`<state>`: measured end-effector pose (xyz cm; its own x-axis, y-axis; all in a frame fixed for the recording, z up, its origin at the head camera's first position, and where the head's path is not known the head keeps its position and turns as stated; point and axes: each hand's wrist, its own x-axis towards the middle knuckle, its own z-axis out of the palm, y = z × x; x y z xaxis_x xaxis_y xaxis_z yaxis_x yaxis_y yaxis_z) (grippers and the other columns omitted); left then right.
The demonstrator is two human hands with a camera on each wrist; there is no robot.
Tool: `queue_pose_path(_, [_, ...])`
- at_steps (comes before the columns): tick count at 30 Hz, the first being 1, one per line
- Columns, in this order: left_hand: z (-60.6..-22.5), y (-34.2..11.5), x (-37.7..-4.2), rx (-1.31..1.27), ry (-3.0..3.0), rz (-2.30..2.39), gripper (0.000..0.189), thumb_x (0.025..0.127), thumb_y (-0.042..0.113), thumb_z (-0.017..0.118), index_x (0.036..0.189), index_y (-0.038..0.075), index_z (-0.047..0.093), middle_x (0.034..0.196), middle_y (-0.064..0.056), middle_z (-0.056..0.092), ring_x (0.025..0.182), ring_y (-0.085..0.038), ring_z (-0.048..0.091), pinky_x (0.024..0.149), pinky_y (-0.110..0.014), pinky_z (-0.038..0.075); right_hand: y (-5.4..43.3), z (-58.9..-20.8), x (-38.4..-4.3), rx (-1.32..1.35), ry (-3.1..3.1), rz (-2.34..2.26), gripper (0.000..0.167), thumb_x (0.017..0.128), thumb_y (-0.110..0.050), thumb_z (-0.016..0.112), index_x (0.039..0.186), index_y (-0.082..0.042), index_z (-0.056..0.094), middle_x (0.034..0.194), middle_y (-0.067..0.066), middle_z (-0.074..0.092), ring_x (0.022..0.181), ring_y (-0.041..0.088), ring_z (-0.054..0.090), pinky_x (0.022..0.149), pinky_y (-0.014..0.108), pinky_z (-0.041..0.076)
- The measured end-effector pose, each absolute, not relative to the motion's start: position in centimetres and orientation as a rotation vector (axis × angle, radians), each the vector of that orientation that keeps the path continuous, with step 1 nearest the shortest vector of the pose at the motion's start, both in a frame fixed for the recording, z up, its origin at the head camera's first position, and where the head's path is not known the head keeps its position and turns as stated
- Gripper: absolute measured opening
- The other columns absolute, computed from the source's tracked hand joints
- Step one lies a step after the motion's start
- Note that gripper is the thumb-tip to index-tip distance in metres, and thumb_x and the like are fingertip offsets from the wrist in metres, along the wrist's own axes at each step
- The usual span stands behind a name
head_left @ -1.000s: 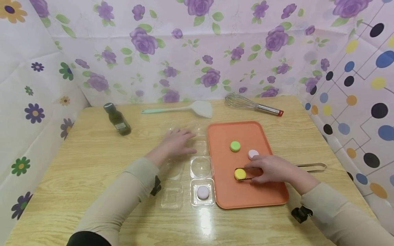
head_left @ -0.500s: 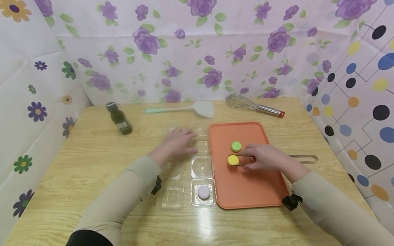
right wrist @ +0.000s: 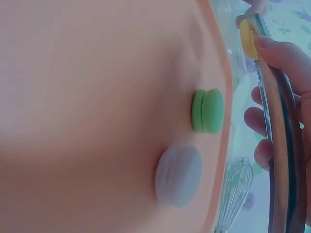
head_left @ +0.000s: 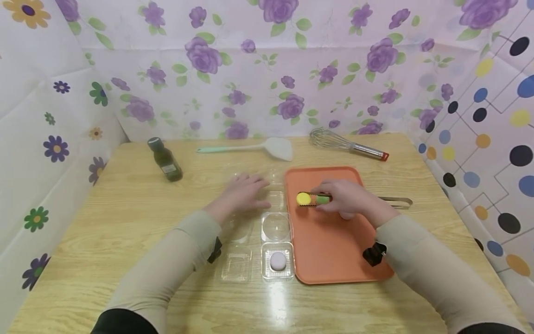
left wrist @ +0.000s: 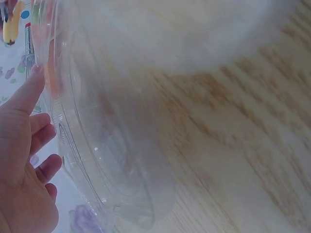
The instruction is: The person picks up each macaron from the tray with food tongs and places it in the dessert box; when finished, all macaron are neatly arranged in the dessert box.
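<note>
My right hand (head_left: 346, 198) grips metal tongs (head_left: 395, 199), whose serrated tips pinch a yellow macaron (head_left: 303, 199) above the orange tray (head_left: 329, 260). Below the tongs a green macaron (right wrist: 213, 111) stays on the tray. Close to it sits a pale lilac macaron (right wrist: 180, 175), mostly covered by the hand in the head view. My left hand (head_left: 242, 195), fingers extended, is over the clear plastic boxes (head_left: 277, 200) left of the tray; in the left wrist view its fingertips lie at a box's edge. The nearest open box (head_left: 265, 273) contains another lilac macaron (head_left: 277, 261).
Along the back lie a spatula (head_left: 277, 148) with a pale green handle and a wire whisk (head_left: 350, 144). A dark bottle (head_left: 168, 162) lies or stands at the back left. Patterned cloth (head_left: 250, 69) encloses the wooden table (head_left: 125, 222).
My right hand has carried the tongs and yellow macaron up and leftward across the tray, past the lilac one and over the green one. The left hand keeps its place.
</note>
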<state>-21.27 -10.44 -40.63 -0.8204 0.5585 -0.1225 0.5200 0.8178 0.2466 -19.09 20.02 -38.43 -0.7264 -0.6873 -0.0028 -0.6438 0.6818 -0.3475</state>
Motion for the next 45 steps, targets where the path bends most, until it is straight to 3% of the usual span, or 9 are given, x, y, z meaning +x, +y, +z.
queue_pose_path(6, [-40.5, -10.4, -21.1, 0.816, 2.811, 0.317, 0.074, 0.081, 0.054, 0.064, 0.142, 0.018, 0.041, 0.149, -0.007, 0.033, 0.135, -0.038, 0.023, 0.109, -0.059, 0.012, 17.9, -38.3, -20.3, -1.028, 2.746, -0.466, 0.039, 0.084, -0.036, 0.069, 0.120, -0.021, 0.065, 0.107, 0.000, 0.063, 0.082, 0.015, 0.056, 0.069, 0.035, 0.046])
queue_pose_path(13, [-40.4, -10.2, -21.0, 0.812, 2.815, 0.323, 0.074, 0.081, 0.052, 0.065, 0.142, 0.017, 0.041, 0.148, -0.006, 0.034, 0.135, -0.037, 0.024, 0.109, -0.058, 0.013, 15.6, -38.5, -21.4, -0.999, 2.715, -0.458, 0.040, 0.083, -0.035, 0.070, 0.119, -0.019, 0.065, 0.113, 0.001, 0.064, 0.102, 0.019, 0.058, 0.083, 0.041, 0.048])
queue_pose_path(21, [-40.4, -10.3, -21.0, 0.808, 2.817, 0.347, 0.071, 0.082, 0.051, 0.064, 0.141, 0.018, 0.042, 0.148, -0.004, 0.034, 0.134, -0.034, 0.027, 0.109, -0.055, 0.013, 13.4, -38.4, -22.1, -1.056, 2.707, -0.385, 0.046, 0.081, -0.037, 0.071, 0.120, -0.014, 0.063, 0.112, 0.002, 0.063, 0.099, 0.020, 0.058, 0.084, 0.040, 0.048])
queue_pose_path(31, [-40.3, -10.3, -20.9, 0.825, 2.827, 0.338, 0.071, 0.082, 0.051, 0.065, 0.140, 0.017, 0.043, 0.149, -0.005, 0.033, 0.134, -0.035, 0.027, 0.108, -0.056, 0.015, 12.0, -38.7, -22.2, -1.041, 2.716, -0.286, 0.031, 0.081, -0.035, 0.070, 0.104, -0.015, 0.066, 0.096, 0.002, 0.061, 0.080, 0.016, 0.052, 0.070, 0.037, 0.045])
queue_pose_path(45, [-40.2, -10.2, -20.8, 0.808, 2.834, 0.305, 0.073, 0.081, 0.052, 0.065, 0.141, 0.018, 0.041, 0.147, -0.004, 0.035, 0.133, -0.032, 0.028, 0.109, -0.054, 0.016, 11.6, -38.5, -22.2, -1.006, 2.685, -0.219, 0.031, 0.081, -0.036, 0.070, 0.105, -0.017, 0.065, 0.103, 0.002, 0.058, 0.084, 0.017, 0.054, 0.074, 0.039, 0.046])
